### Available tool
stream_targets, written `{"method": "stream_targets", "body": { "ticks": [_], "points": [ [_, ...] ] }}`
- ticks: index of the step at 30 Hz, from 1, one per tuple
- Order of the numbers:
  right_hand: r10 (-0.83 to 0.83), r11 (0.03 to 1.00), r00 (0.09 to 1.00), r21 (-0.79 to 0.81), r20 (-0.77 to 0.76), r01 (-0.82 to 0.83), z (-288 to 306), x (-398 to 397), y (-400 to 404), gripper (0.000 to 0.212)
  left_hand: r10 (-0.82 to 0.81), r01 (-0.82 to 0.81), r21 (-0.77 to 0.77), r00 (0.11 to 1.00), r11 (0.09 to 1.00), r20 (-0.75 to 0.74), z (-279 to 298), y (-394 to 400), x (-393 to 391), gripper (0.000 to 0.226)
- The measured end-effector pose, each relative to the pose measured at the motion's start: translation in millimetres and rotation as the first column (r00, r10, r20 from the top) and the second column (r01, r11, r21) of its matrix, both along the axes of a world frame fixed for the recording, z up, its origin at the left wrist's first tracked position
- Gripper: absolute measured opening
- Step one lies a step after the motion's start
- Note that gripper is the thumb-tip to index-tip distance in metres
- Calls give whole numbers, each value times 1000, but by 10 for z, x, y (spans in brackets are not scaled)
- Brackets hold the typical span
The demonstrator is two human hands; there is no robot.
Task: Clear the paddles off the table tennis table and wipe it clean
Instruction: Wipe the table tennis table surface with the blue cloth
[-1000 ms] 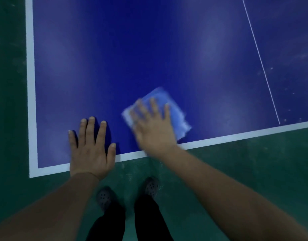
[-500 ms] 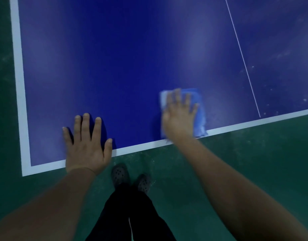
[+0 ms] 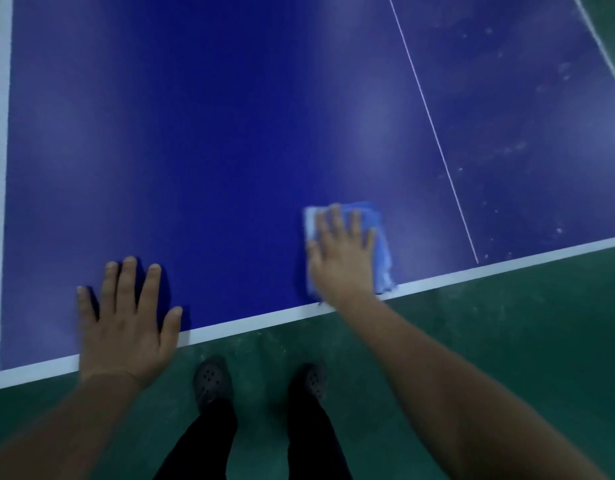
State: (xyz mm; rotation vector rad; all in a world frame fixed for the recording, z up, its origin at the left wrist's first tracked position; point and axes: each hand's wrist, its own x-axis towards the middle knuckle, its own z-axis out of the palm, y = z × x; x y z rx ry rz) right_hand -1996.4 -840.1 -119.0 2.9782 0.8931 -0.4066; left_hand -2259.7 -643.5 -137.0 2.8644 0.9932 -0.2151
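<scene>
The blue table tennis table (image 3: 230, 140) with white edge lines fills the upper view. A folded light-blue cloth (image 3: 380, 247) lies flat on it near the near edge. My right hand (image 3: 342, 258) presses on the cloth with straight, spread fingers. My left hand (image 3: 126, 323) rests flat on the table at the near left, fingers spread, holding nothing. No paddles are in view.
A thin white centre line (image 3: 434, 133) runs up the table to the right of the cloth. Pale dusty marks (image 3: 514, 147) speckle the surface right of that line. Green floor (image 3: 507, 323) lies below the table edge, with my two shoes (image 3: 212, 379) on it.
My right hand has slid the cloth to the right along the near edge. My left hand stays flat at the same spot on the table.
</scene>
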Motion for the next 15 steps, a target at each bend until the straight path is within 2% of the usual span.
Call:
{"method": "stream_targets", "body": {
  "ticks": [1,2,3,5,7,8,9,12,15],
  "points": [
    [182,983,983,-2,-38,-182,-12,-55,-23,63,16,-16,-5,1000,1000,1,8,-13,-1,76],
    [286,958,957,7,-35,-286,-10,6,-122,62,40,-40,-18,999,999,8,31,-35,2,76],
    [293,956,956,14,-9,-293,-10,197,-288,61,70,-70,-31,997,997,25,65,-96,41,76],
    [77,997,996,-21,37,-76,-17,643,-719,60,94,-90,-52,993,995,70,147,-290,177,76],
    [-221,974,975,-48,1,221,27,1020,-1147,59,46,-38,-73,993,997,109,198,-605,473,74],
    [-301,953,954,-42,-13,300,44,1092,-1246,59,10,0,-81,992,997,126,187,-784,655,73],
    [-306,951,952,-49,4,306,41,1072,-1225,59,-18,32,-97,990,995,139,168,-954,841,72],
    [-69,997,996,33,61,67,-24,831,-716,63,-77,96,-113,984,989,162,93,-1351,1341,72],
    [199,969,980,145,16,-199,-75,782,6,59,-113,122,-67,986,990,125,12,-1511,1561,71]
  ]
}}
